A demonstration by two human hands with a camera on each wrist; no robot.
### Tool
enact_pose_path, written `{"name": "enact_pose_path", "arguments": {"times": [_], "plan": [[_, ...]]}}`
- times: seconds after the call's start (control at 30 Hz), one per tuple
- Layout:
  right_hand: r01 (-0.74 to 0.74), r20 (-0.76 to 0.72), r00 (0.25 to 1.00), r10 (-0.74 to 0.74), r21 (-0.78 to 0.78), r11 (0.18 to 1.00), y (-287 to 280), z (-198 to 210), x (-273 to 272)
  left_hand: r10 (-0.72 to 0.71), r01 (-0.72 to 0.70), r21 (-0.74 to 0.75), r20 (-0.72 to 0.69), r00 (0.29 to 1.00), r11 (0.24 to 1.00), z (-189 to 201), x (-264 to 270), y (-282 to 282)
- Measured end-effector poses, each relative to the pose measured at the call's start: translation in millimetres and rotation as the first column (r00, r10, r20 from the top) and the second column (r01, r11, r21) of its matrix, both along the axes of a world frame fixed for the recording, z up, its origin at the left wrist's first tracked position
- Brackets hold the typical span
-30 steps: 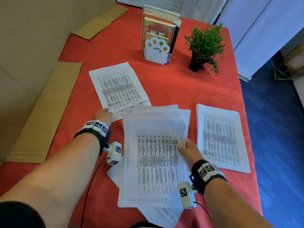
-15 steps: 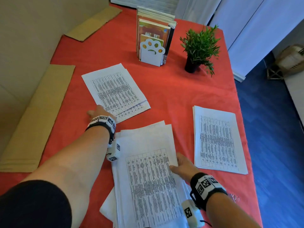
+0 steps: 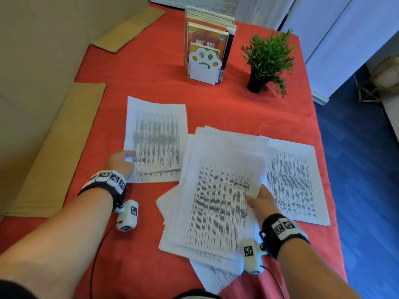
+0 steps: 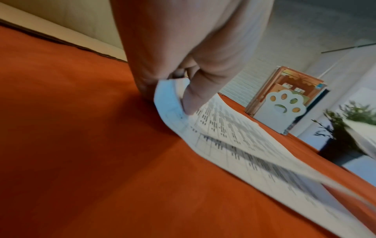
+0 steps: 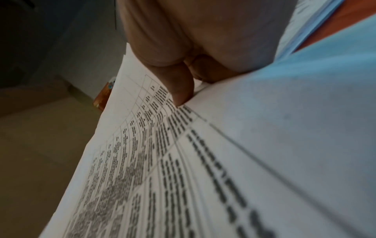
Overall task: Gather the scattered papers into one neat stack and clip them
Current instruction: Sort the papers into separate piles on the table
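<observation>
Now, left hand (image 3: 119, 161): I'm pinching the sheets (image 3: 155, 139) at ten o'clock to add them.
Right hand (image 3: 259, 200): fingers are pinching the main stack (image 3: 216, 190), keeping it together.

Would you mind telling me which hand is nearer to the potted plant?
Right. The right hand grips the middle sheaf of papers, below the potted plant and roughly in line with it. The left hand pinches the left papers, farther off across the table.
</observation>
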State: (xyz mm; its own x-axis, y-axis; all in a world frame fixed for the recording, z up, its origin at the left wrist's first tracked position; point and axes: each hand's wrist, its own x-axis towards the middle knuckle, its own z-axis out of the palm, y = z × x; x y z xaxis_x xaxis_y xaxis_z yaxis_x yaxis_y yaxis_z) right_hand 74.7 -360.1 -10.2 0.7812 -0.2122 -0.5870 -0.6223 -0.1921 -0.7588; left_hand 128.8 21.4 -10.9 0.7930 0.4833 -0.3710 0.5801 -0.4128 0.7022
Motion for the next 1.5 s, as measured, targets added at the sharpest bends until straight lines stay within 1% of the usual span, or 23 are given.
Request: {"name": "enact_pose_path", "arguments": {"times": [0.07,0.17,0.23,0.3,0.37,0.4,0.47,0.5,0.57,0.67,0.73,0.8,0.9,0.97,1.0,1.07,1.1,1.17,1.23,1.3,1.37,1.5], "plan": [[0.012,0.011,1.0,-0.013,0.03,0.999,4.4,1.3,6.6,-0.034,0.034,-0.026,0.005,0.999,0.999,2.2,-19.4,1.7],[0.003,0.044,0.999,-0.003,0.012,1.0,13.3,3.3,16.3,-0.071,0.072,-0.031,0.03,0.997,0.997,9.8,-45.6,-4.8],[0.046,0.082,0.996,-0.046,-0.004,0.999,17.5,5.3,22.0,-0.122,0.122,-0.04,0.013,0.992,0.992,9.1,-60.5,-8.7],[0.125,0.105,0.987,-0.124,-0.001,0.992,19.3,6.3,25.7,-0.137,0.132,-0.139,-0.022,0.99,0.981,4.9,-75.9,-16.6],[0.176,0.109,0.979,-0.172,-0.019,0.984,21.0,4.5,26.0,-0.071,0.056,-0.311,-0.036,0.997,0.949,1.0,-89.7,-30.0],[0.178,0.099,0.98,-0.174,-0.031,0.984,22.7,3.9,24.9,-0.024,0.006,-0.383,-0.043,0.999,0.924,-0.8,-95.2,-37.9],[0.165,0.082,0.983,-0.164,-0.005,0.986,26.2,0.6,21.2,0.038,-0.073,-0.463,-0.085,0.996,0.883,-5.7,-101.1,-50.2],[0.152,0.077,0.985,-0.153,0.014,0.988,27.6,-1.2,18.8,0.058,-0.097,-0.474,-0.096,0.994,0.875,-9.7,-102.3,-54.4],[0.13,0.07,0.989,-0.132,0.027,0.991,28.9,-3.1,14.8,0.081,-0.107,-0.461,-0.075,0.994,0.881,-16.4,-102.7,-58.0],[0.096,0.061,0.993,-0.099,0.044,0.994,29.6,-2.8,9.5,0.058,-0.07,-0.424,-0.041,0.997,0.903,-28.3,-101.7,-54.9],[0.057,0.061,0.996,-0.058,0.025,0.998,29.9,-0.9,7.0,0.074,-0.072,-0.37,-0.011,0.997,0.926,-26.6,-99.7,-56.3],[0.048,0.079,0.996,-0.047,-0.02,0.999,28.1,2.1,6.2,0.094,-0.081,-0.285,0.032,0.995,0.955,-21.5,-96.8,-54.5],[0.023,0.094,0.996,-0.012,-0.11,0.994,19.3,8.1,5.8,0.058,-0.054,-0.067,0.051,0.997,0.996,-16.5,-93.0,-39.2],[-0.005,0.076,0.997,0.017,-0.15,0.989,9.7,11.9,6.0,0.061,-0.063,0.031,0.066,0.996,0.998,-13.2,-90.6,-23.9],[-0.018,0.063,0.998,0.029,-0.174,0.985,3.9,11.7,6.6,0.086,-0.09,0.044,0.087,0.993,0.995,-9.4,-90.2,-16.7],[-0.03,0.039,0.998,0.039,-0.21,0.977,-7.3,13.0,7.9,0.18,-0.185,0.034,0.116,0.977,0.982,-6.0,-88.7,-0.9],[-0.033,0.03,0.999,0.041,-0.222,0.974,-12.2,13.1,8.9,0.193,-0.201,0.06,0.112,0.975,0.978,-3.0,-88.8,7.3],[-0.041,0.027,0.998,0.048,-0.229,0.972,-20.0,16.3,10.2,0.14,-0.152,0.182,0.078,0.987,0.972,0.7,-88.7,25.4],[-0.04,0.036,0.998,0.05,-0.238,0.97,-24.9,20.2,12.0,0.1,-0.114,0.248,0.065,0.993,0.962,1.3,-90.2,42.0],[-0.042,0.029,0.998,0.05,-0.238,0.97,-26.8,21.5,15.0,0.138,-0.149,0.266,0.057,0.989,0.952,2.5,-91.3,52.2],[-0.061,0.019,0.998,0.067,-0.208,0.976,-23.5,21.8,17.6,0.144,-0.149,0.254,0.039,0.989,0.956,1.3,-90.8,54.0],[-0.145,0.06,0.986,0.153,-0.13,0.981,4.0,23.2,15.8,0.021,-0.027,0.107,0.064,0.998,0.994,-2.5,-88.6,30.5]]}}
